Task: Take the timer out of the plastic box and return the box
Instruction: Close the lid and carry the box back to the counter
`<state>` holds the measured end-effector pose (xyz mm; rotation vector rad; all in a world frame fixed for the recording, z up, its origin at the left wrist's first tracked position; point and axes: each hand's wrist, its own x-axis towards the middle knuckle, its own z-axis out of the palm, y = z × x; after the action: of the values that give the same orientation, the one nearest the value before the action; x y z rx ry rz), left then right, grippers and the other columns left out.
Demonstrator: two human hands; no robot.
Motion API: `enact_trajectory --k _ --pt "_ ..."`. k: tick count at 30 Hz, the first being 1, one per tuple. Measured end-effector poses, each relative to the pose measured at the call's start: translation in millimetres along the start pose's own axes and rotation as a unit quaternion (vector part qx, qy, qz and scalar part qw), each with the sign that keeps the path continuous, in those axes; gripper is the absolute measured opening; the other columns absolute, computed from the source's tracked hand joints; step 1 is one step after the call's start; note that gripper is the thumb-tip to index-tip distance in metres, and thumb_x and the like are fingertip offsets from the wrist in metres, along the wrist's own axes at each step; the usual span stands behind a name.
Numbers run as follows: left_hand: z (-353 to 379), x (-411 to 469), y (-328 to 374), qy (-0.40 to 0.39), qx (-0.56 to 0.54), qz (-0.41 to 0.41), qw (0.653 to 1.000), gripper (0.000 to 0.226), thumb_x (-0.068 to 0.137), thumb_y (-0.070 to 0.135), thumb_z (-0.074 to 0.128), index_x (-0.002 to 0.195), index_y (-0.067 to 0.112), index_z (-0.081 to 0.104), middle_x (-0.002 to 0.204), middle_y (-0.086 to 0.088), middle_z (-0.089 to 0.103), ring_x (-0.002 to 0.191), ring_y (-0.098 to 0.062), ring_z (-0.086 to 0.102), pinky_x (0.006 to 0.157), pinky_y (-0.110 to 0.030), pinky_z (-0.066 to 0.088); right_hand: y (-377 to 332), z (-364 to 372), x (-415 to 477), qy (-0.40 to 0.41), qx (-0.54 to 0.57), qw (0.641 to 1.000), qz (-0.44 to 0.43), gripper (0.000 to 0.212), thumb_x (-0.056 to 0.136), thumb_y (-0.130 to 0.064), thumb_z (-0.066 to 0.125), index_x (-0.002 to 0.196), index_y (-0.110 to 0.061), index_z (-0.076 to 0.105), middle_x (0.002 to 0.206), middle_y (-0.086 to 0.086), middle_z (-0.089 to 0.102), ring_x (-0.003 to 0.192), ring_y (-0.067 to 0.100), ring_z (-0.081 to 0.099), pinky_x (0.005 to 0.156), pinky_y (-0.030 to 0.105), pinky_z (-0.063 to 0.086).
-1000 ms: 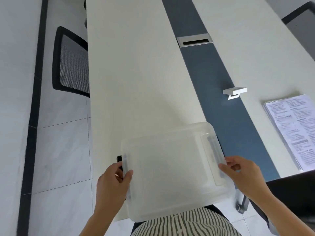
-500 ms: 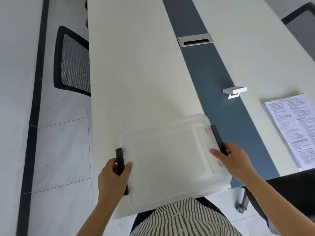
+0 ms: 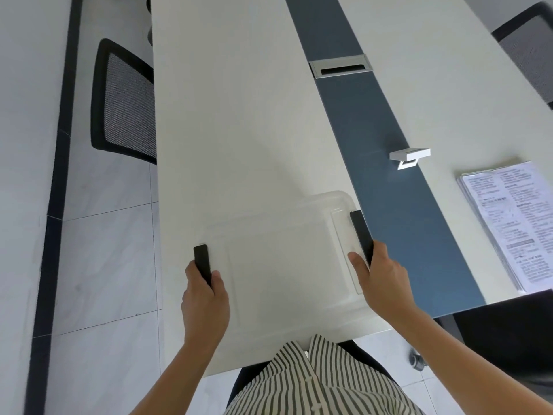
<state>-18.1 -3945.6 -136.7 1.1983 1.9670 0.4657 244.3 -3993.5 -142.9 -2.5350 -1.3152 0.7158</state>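
On the near end of the white table (image 3: 239, 115) sits a clear plastic box (image 3: 287, 265) with its lid on. Both hands hold it by the black latches on its two short sides. The left hand (image 3: 205, 298) has its fingers curled tight around the left latch (image 3: 202, 260), with the thumb on the box's top. The right hand (image 3: 381, 278) has its fingers closed on the right latch (image 3: 361, 233), thumb on the lid too. The timer cannot be seen through the cloudy plastic. To the right runs a blue strip (image 3: 389, 190) with a small white stand (image 3: 409, 155) on it. Far right lies a stack of printed papers (image 3: 514, 223). A black mesh chair (image 3: 124, 100) stands on the left.
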Motion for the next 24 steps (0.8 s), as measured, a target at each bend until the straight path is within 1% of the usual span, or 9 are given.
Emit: enact_trajectory --k 4,5,8,10,12,14,16,19,24 --pt "-1 4 -4 -0.008 0.011 0.005 1.0 0.037 0.094 0.025 0.039 0.129 0.015 0.033 0.096 -0.016 0.062 0.074 -0.034 0.057 0.061 -0.038 0.044 -1 -2 0 -0.007 0.031 0.999 0.014 0.041 0.094 -0.043 0.045 0.111 -0.006 0.045 0.07 -0.004 0.049 0.067 0.028 0.049 0.061 0.035 0.037" --pt "-3 6 -4 -0.011 0.017 0.01 1.0 0.039 0.092 0.026 0.041 0.13 0.016 0.033 0.095 -0.014 0.062 0.074 -0.033 0.058 0.06 -0.038 0.045 -1 -3 0 -0.009 0.044 0.999 0.011 0.043 0.093 -0.043 0.047 0.115 -0.007 0.046 0.076 -0.003 0.053 0.072 0.028 0.052 0.064 0.035 0.039" --pt "-15 5 -4 -0.011 0.009 0.027 1.0 0.052 0.089 0.025 0.05 0.138 0.02 0.032 0.089 -0.008 0.06 0.072 -0.025 0.058 0.054 -0.032 0.041 -2 -6 -4 -0.009 0.076 0.997 -0.02 0.059 0.09 -0.044 0.052 0.138 -0.015 0.036 0.114 0.003 0.061 0.096 0.028 0.058 0.078 0.036 0.043" --pt "-26 0 -7 0.002 -0.014 0.021 1.0 0.056 0.088 0.026 0.053 0.14 0.023 0.032 0.083 -0.003 0.058 0.071 -0.022 0.057 0.054 -0.031 0.04 -4 -8 -8 -0.015 0.087 0.995 -0.041 0.068 0.088 -0.046 0.054 0.146 -0.019 0.028 0.121 0.004 0.061 0.102 0.027 0.058 0.086 0.039 0.044" --pt "-39 -10 -15 0.021 -0.041 0.007 0.999 0.054 0.088 0.026 0.054 0.138 0.026 0.035 0.082 -0.001 0.056 0.072 -0.02 0.057 0.055 -0.031 0.042 -7 -10 -14 -0.029 0.099 0.993 -0.063 0.07 0.087 -0.046 0.056 0.146 -0.023 0.027 0.111 0.002 0.063 0.09 0.022 0.058 0.083 0.037 0.047" --pt "-53 -25 -28 0.045 -0.062 -0.001 0.997 0.053 0.088 0.027 0.055 0.137 0.028 0.036 0.084 0.0 0.056 0.074 -0.021 0.058 0.059 -0.032 0.044 -13 -12 -22 -0.051 0.116 0.988 -0.086 0.069 0.085 -0.044 0.058 0.145 -0.026 0.029 0.092 -0.009 0.061 0.077 0.017 0.057 0.074 0.034 0.046" --pt "-62 -43 -44 0.079 -0.081 -0.013 0.994 0.051 0.088 0.027 0.056 0.136 0.028 0.038 0.085 0.002 0.056 0.075 -0.02 0.057 0.06 -0.031 0.043 -19 -10 -29 -0.078 0.124 0.983 -0.109 0.067 0.085 -0.042 0.06 0.144 -0.028 0.031 0.08 -0.012 0.056 0.071 0.015 0.057 0.064 0.031 0.044" --pt "-75 -78 -75 0.136 -0.112 -0.042 0.983 0.05 0.089 0.027 0.056 0.135 0.028 0.039 0.086 0.0 0.057 0.073 -0.021 0.057 0.062 -0.031 0.044 -32 -6 -48 -0.113 0.117 0.974 -0.159 0.066 0.085 -0.039 0.061 0.143 -0.03 0.031 0.079 -0.01 0.056 0.071 0.013 0.057 0.059 0.027 0.042" --pt "-95 -137 -136 0.199 -0.141 -0.105 0.964 0.051 0.088 0.027 0.057 0.135 0.029 0.039 0.089 -0.008 0.06 0.073 -0.025 0.058 0.062 -0.032 0.047 -52 19 -88 -0.161 0.1 0.956 -0.225 0.065 0.086 -0.037 0.061 0.143 -0.028 0.032 0.076 -0.01 0.052 0.07 0.013 0.054 0.061 0.027 0.04"
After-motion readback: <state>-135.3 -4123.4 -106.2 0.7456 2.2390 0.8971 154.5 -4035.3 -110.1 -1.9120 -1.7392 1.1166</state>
